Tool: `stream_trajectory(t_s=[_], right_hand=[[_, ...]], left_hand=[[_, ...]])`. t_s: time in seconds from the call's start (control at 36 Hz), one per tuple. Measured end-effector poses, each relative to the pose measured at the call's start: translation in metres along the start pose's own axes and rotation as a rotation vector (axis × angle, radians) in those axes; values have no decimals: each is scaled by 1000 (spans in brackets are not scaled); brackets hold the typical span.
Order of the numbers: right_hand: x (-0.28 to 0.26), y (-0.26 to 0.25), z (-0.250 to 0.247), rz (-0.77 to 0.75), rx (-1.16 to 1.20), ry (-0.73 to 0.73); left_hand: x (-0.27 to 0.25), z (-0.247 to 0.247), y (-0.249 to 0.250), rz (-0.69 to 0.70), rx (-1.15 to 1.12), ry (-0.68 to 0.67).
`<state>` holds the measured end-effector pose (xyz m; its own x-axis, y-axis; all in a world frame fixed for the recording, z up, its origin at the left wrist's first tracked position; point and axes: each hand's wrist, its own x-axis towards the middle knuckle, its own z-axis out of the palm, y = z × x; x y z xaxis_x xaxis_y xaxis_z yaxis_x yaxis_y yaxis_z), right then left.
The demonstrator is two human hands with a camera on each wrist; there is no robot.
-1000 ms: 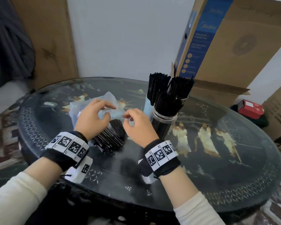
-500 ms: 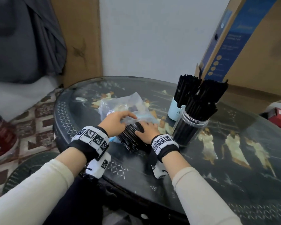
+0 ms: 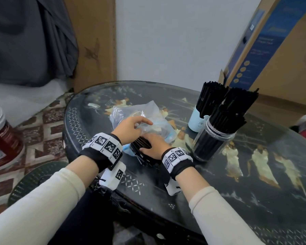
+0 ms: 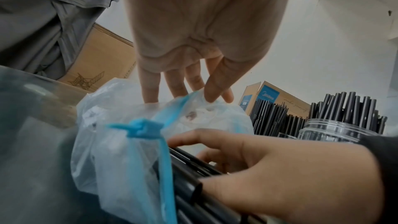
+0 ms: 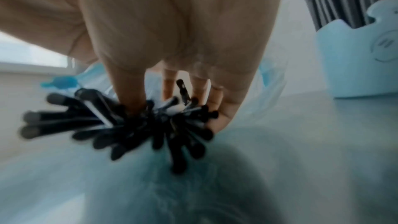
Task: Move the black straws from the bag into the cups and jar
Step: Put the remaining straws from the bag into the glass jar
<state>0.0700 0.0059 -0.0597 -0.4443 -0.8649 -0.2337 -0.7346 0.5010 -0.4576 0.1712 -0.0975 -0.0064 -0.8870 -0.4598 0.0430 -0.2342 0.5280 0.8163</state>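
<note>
Clear plastic with a blue drawstring forms the bag (image 3: pixel 149 121), which lies on the dark inlaid table (image 3: pixel 210 191). A blue knot on the drawstring (image 4: pixel 141 128) is resolved only in the left wrist view. The fanned near ends of the bundle of black straws (image 5: pixel 133 125) are shown, blurred, only in the right wrist view. The clear jar (image 3: pixel 211 140) and the light blue cup (image 3: pixel 196 121), both packed with upright straws, are placed in context only by the head view, to the right of the hands.

The bundle lies partly in the bag mouth, directly under the right hand (image 3: pixel 153 146). Its fingers (image 5: pixel 129 91) are curled round the straws, thumb on one side. The bag's upper film is pinched by the left hand (image 3: pixel 131 127), just above and beyond the bundle.

Against the frame half a second ago, both hands are found in much the same grip. The cup and jar are unchanged, and the camera is turned slightly further left.
</note>
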Motion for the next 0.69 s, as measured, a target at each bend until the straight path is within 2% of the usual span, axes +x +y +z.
stream_trajectory(t_s=[0.36,0.53,0.69], right_hand=[[-9,17,-11,-143,172,135],[-19,25,-26,-81,323,196],[-37,35,-39,-12,404,196]], left_hand=[[2,-5,-2,19,-6,-5],[2,-1,0,31,-3,-9],[1,8,-2,43,71,-19]])
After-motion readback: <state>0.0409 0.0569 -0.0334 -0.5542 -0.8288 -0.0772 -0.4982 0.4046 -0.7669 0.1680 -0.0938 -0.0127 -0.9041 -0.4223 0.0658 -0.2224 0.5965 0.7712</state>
